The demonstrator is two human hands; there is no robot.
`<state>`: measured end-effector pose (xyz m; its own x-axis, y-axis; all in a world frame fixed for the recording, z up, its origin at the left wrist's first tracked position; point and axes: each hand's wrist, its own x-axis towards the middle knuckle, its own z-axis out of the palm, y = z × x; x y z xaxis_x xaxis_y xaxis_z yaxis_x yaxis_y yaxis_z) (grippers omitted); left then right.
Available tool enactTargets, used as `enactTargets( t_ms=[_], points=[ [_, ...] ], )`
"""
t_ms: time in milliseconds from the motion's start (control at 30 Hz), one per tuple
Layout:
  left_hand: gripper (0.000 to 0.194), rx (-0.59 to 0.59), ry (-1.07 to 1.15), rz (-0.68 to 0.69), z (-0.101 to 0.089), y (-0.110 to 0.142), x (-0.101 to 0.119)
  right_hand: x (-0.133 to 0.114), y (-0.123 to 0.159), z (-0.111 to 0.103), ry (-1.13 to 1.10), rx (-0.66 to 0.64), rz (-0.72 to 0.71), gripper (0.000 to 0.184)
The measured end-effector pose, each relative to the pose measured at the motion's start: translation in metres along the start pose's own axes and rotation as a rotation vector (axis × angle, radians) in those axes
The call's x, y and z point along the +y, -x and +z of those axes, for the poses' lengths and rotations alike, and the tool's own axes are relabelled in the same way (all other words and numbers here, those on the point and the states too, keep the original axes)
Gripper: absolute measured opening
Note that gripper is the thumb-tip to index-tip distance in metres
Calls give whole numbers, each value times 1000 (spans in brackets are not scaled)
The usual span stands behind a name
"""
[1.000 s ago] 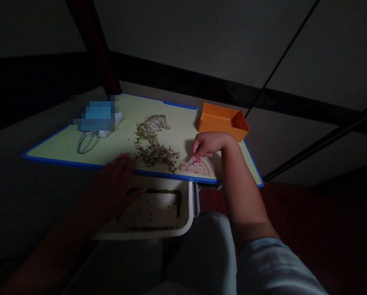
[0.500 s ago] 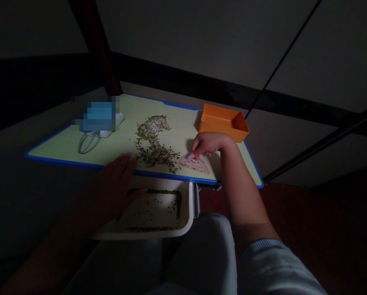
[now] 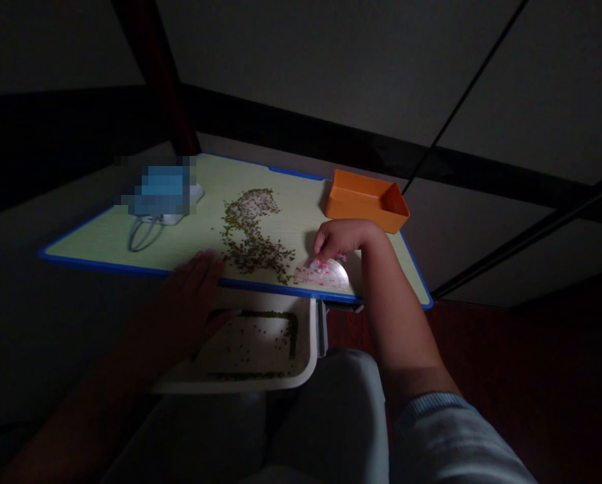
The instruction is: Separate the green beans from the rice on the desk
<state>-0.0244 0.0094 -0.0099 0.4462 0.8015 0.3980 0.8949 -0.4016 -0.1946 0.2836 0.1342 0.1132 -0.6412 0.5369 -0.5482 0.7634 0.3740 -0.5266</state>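
A clear half-round protractor (image 3: 331, 274) with pink markings is pinched in my right hand (image 3: 338, 240), low over the right part of the pale green tabletop (image 3: 190, 235). Its curved edge points toward me and catches the light. Just left of it lies a spread of small green and pale grains (image 3: 253, 235). My left hand (image 3: 192, 289) rests with fingers stretched out at the table's blue front edge, above the white bin (image 3: 308, 349). More of the grains are scattered inside that bin.
An orange box (image 3: 366, 202) stands at the table's back right, beyond my right hand. At the left is a white device (image 3: 177, 216) with a looped cable, partly covered by a blurred blue patch. My knees are under the front edge beside the bin.
The protractor has tilted slightly in my right hand and its face now shines brighter. My left hand, the grains and the orange box stay where they were.
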Motion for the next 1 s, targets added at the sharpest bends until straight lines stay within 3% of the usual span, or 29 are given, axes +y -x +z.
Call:
enactTargets(
  t_ms=[300,667,1000],
  points=[
    [82,-29,32,-20,-2,0,1,-5,-1,2,-17,-58,-59,19],
    [84,-86,27,-42,-6,-3,2,4,-4,0,-50,-26,-162,24],
    [83,-77,49,-39,-3,0,1,-6,-12,7,12,-11,-211,25]
  ],
)
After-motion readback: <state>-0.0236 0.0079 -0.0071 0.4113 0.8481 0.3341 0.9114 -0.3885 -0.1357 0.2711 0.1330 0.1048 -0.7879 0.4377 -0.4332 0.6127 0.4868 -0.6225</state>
